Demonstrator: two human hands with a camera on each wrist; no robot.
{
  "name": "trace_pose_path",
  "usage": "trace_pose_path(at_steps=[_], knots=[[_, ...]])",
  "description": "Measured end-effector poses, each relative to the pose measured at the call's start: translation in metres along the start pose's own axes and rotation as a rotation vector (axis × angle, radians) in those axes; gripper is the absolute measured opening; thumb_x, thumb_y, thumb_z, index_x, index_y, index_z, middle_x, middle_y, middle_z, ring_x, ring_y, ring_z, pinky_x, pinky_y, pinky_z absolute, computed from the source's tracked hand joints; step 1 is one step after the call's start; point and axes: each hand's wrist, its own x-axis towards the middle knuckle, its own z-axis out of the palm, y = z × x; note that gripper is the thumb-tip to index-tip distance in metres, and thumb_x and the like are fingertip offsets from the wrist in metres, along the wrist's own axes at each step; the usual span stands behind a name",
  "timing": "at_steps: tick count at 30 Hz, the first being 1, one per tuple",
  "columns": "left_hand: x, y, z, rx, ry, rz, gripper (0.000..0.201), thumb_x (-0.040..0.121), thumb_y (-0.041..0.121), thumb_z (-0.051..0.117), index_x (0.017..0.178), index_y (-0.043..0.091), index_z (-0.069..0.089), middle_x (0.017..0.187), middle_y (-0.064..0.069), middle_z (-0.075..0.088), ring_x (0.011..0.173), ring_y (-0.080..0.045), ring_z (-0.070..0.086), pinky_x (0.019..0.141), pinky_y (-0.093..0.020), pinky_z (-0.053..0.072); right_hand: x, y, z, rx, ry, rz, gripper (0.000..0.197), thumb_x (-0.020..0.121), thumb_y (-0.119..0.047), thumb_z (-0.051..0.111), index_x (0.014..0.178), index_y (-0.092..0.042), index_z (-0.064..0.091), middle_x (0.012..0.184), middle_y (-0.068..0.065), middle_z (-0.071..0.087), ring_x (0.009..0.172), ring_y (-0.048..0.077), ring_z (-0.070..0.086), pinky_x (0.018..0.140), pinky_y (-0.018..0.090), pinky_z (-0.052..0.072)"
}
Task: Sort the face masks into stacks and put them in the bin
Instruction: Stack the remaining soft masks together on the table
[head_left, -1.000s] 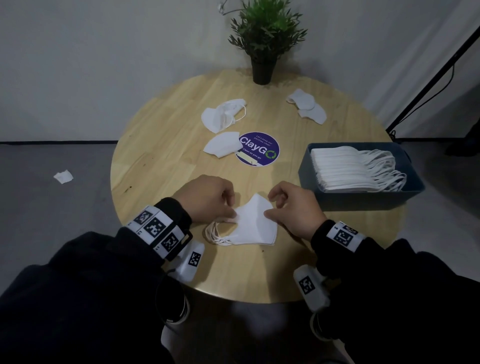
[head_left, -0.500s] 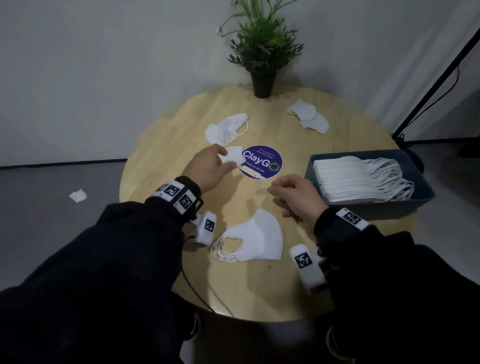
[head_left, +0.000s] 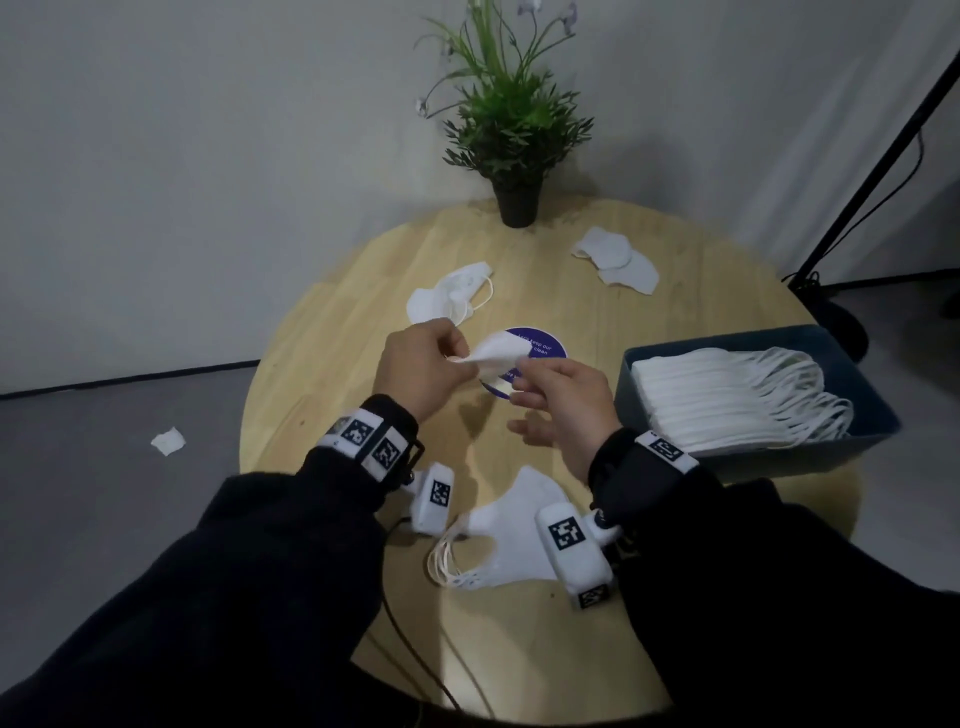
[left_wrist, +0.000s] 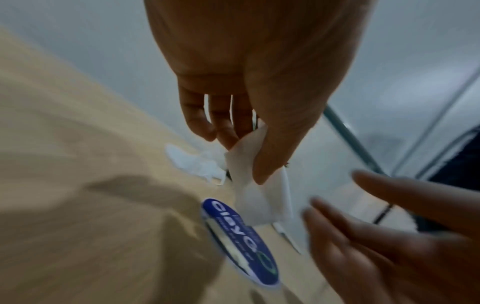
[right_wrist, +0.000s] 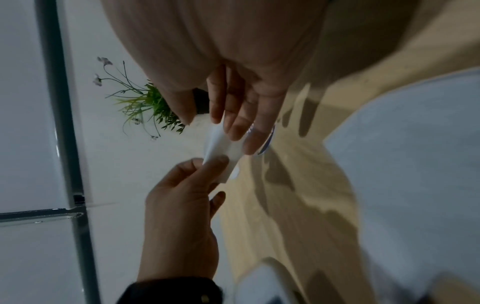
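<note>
Left hand (head_left: 423, 366) pinched one end of a mask (head_left: 496, 353), lifted above the table (head_left: 322, 374). The mask's long axis ran left to right between both hands. Right hand (head_left: 563, 400) met its other end with thumb and forefinger, other fingers loose; grip unclear. Stack (head_left: 506, 540) lay nearest the body, bin (head_left: 862, 410) to the right.

Staged indoor recording corner, round wooden table (head_left: 332, 364) centre frame, potted plant (head_left: 511, 130) top centre, plain white backdrop (head_left: 182, 156), black stand (head_left: 878, 156) upper right.
</note>
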Motion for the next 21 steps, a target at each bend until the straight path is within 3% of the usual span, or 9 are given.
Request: trace_pose_path(at_steps=[2, 5, 7, 10, 12, 14, 16, 19, 21], knots=[[-0.019, 0.017, -0.003, 0.017, -0.019, 0.157, 0.02, 0.072, 0.018, 0.081, 0.074, 0.028, 0.063, 0.07, 0.012, 0.066, 0.069, -0.011, 0.063, 0.068, -0.032, 0.053, 0.0, -0.007, 0.005, 0.073, -0.014, 0.027, 0.039, 0.093, -0.036, 0.077, 0.115, -0.004, 0.07, 0.102, 0.012, 0.073, 0.093, 0.026, 0.077, 0.071, 0.051, 0.066], [-0.039, 0.031, -0.01, 0.064, -0.202, 0.314, 0.025, 0.071, 0.027, 0.084, 0.088, 0.031, 0.065, 0.078, 0.011, 0.066, 0.073, -0.008, 0.062, 0.07, -0.032, 0.053, 0.0, -0.016, 0.006, 0.102, -0.016, 0.04, 0.029, 0.093, -0.026, 0.078, 0.108, -0.001, 0.072, 0.092, 0.014, 0.077, 0.083, 0.026, 0.078, 0.053, 0.038, 0.06], [-0.036, 0.034, -0.023, -0.028, -0.396, 0.287, 0.031, 0.075, 0.025, 0.09, 0.098, 0.03, 0.07, 0.086, 0.008, 0.071, 0.078, -0.008, 0.064, 0.073, -0.021, 0.05, 0.002, -0.019, 0.004, 0.061, 0.001, 0.031, 0.013, 0.093, -0.005, 0.073, 0.104, 0.001, 0.071, 0.083, 0.014, 0.074, 0.068, 0.021, 0.073, 0.046, 0.032, 0.055], [-0.009, 0.031, -0.049, -0.283, -0.651, 0.124, 0.023, 0.089, 0.004, 0.078, 0.111, 0.011, 0.074, 0.102, -0.004, 0.078, 0.091, -0.014, 0.071, 0.082, -0.024, 0.055, 0.006, -0.017, 0.001, 0.051, -0.02, 0.077, 0.02, 0.09, 0.008, 0.069, 0.102, -0.008, 0.066, 0.087, 0.017, 0.07, 0.067, 0.021, 0.068, 0.05, 0.035, 0.06], [0.019, 0.023, -0.058, -0.303, -0.594, -0.005, 0.017, 0.095, 0.005, 0.069, 0.11, 0.011, 0.075, 0.106, -0.012, 0.078, 0.092, -0.02, 0.072, 0.079, -0.031, 0.056, 0.009, -0.014, -0.001, 0.015, -0.01, 0.128, 0.016, 0.092, 0.0, 0.069, 0.102, -0.012, 0.064, 0.094, 0.013, 0.068, 0.076, 0.023, 0.066, 0.057, 0.039, 0.062], [0.06, 0.005, -0.053, -0.135, -0.338, -0.115, 0.013, 0.094, 0.012, 0.069, 0.102, 0.02, 0.076, 0.106, -0.014, 0.078, 0.085, -0.019, 0.071, 0.07, -0.03, 0.052, 0.012, -0.009, -0.003, -0.068, 0.024, 0.146, 0.009, 0.095, -0.01, 0.067, 0.102, -0.015, 0.065, 0.1, 0.009, 0.064, 0.089, 0.024, 0.063, 0.063, 0.041, 0.062], [0.093, -0.008, -0.045, 0.141, -0.16, -0.224, 0.017, 0.092, 0.027, 0.071, 0.109, 0.024, 0.072, 0.112, -0.012, 0.076, 0.09, -0.024, 0.072, 0.072, -0.031, 0.053, 0.014, -0.006, -0.004, -0.166, -0.006, 0.173, 0.012, 0.097, -0.015, 0.067, 0.108, -0.015, 0.064, 0.105, 0.005, 0.06, 0.099, 0.026, 0.058, 0.065, 0.039, 0.058], [0.11, -0.014, -0.026, 0.384, -0.197, -0.378, 0.052, 0.092, 0.049, 0.066, 0.127, 0.01, 0.063, 0.112, -0.013, 0.071, 0.091, -0.031, 0.067, 0.071, -0.034, 0.052, 0.016, 0.0, -0.004, -0.388, -0.086, 0.172, 0.026, 0.092, -0.023, 0.074, 0.113, -0.018, 0.061, 0.107, 0.001, 0.062, 0.1, 0.024, 0.06, 0.073, 0.039, 0.054], [0.103, -0.004, -0.015, 0.423, -0.229, -0.408, 0.057, 0.085, 0.055, 0.066, 0.113, 0.005, 0.062, 0.097, -0.01, 0.067, 0.083, -0.03, 0.067, 0.065, -0.03, 0.047, 0.017, 0.004, -0.003, -0.566, -0.112, 0.11, 0.033, 0.085, -0.031, 0.079, 0.113, -0.023, 0.062, 0.107, -0.002, 0.066, 0.097, 0.019, 0.065, 0.072, 0.035, 0.055]])
